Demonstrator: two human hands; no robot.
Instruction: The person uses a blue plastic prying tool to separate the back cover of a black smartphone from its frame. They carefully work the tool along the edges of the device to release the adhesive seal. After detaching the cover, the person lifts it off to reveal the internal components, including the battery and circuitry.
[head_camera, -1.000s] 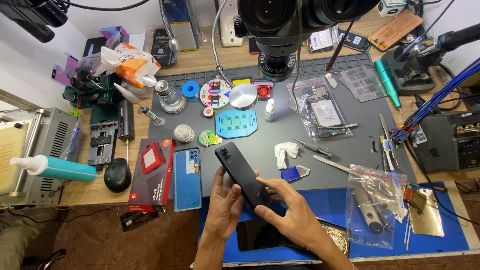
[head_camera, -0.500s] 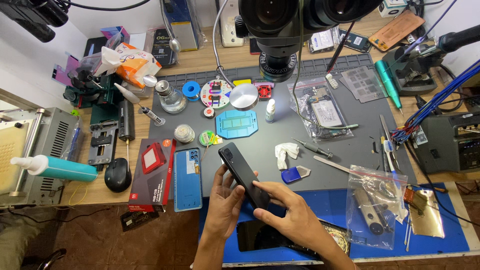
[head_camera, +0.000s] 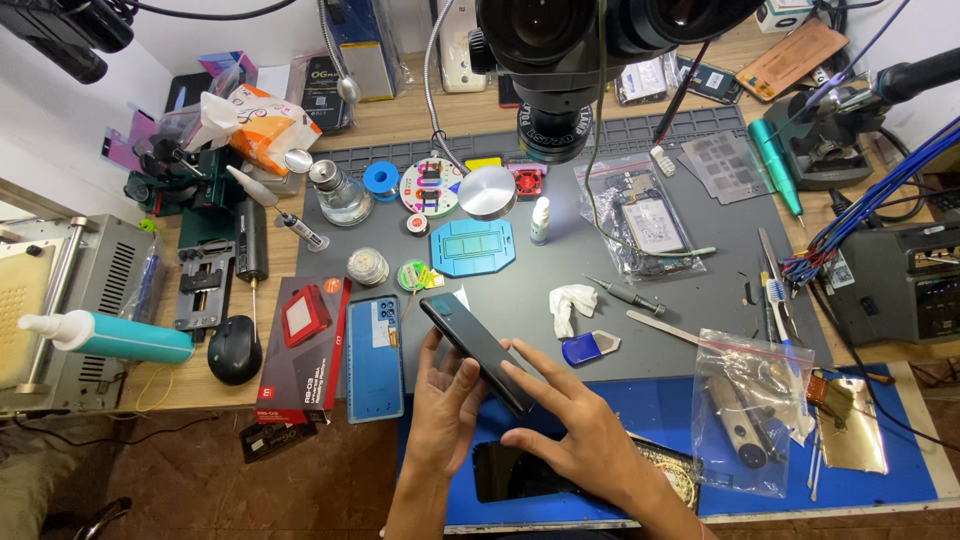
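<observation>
Your left hand (head_camera: 443, 410) grips the slim black slab-shaped phone (head_camera: 476, 352) from below, fingers wrapped round its lower edge. Your right hand (head_camera: 572, 432) lies open, fingers spread, fingertips on the phone's near end. The phone is tilted above the grey work mat (head_camera: 690, 310) on the counter, just right of the blue phone back panel (head_camera: 375, 356) and left of the small blue-and-white pry tool (head_camera: 590, 347).

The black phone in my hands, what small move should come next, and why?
Probably lower the black phone flat onto the grey mat. The left hand props it up tilted from beneath while the right hand only rests its fingers on its face, so neither hand is free for the tools beside it.
</observation>
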